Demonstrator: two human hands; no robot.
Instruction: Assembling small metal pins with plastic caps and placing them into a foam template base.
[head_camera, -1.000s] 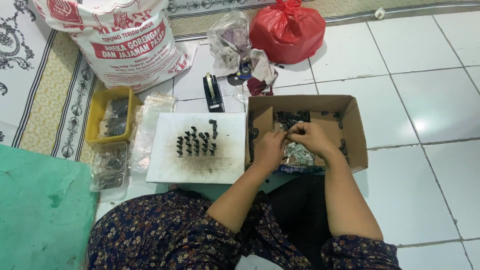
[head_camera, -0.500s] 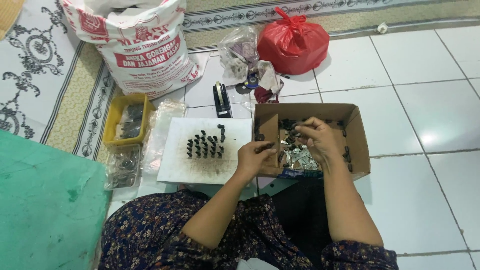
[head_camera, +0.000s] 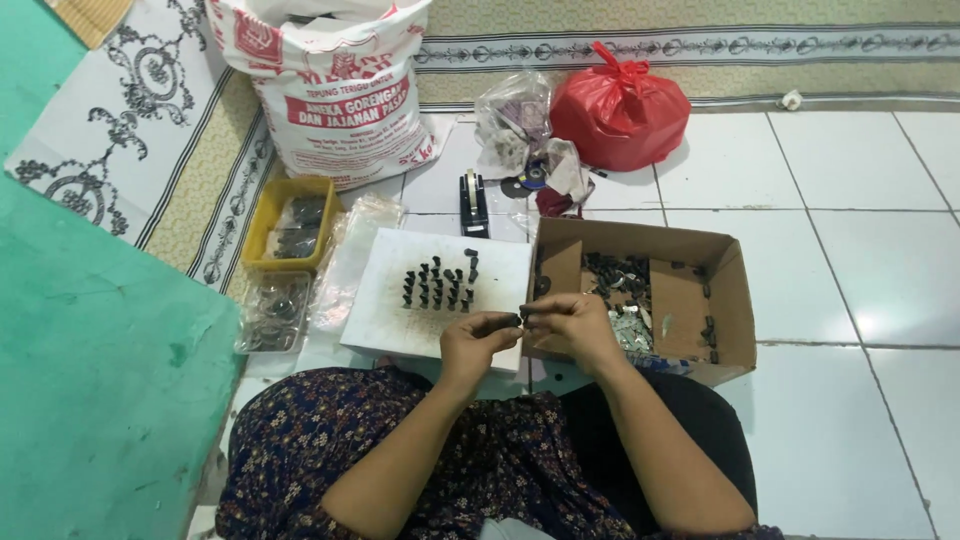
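a: where are the hands in the picture?

b: centre of the frame, just below the middle. the left hand (head_camera: 478, 338) and right hand (head_camera: 572, 325) meet fingertip to fingertip, both pinched shut on a small dark part (head_camera: 514, 320) held between them, over the near edge of the white board (head_camera: 390, 320).

a: how would you do that join well?

b: my judgement: keep the piece level, press straight along its length, and work over the board so a slip lands there rather than on the tiles.

a: and the materials?

b: the part looks hard and matte black, too small to tell its shape. rows of similar black pieces (head_camera: 440, 287) stand upright on the board, which is flat and smudged. right of centre, an open cardboard box (head_camera: 735, 300) with soft flaps holds loose dark bits and something shiny. at left, a yellow plastic tray (head_camera: 262, 220) and clear crinkled bags (head_camera: 275, 312). upper middle, a knotted red plastic bag (head_camera: 620, 110).
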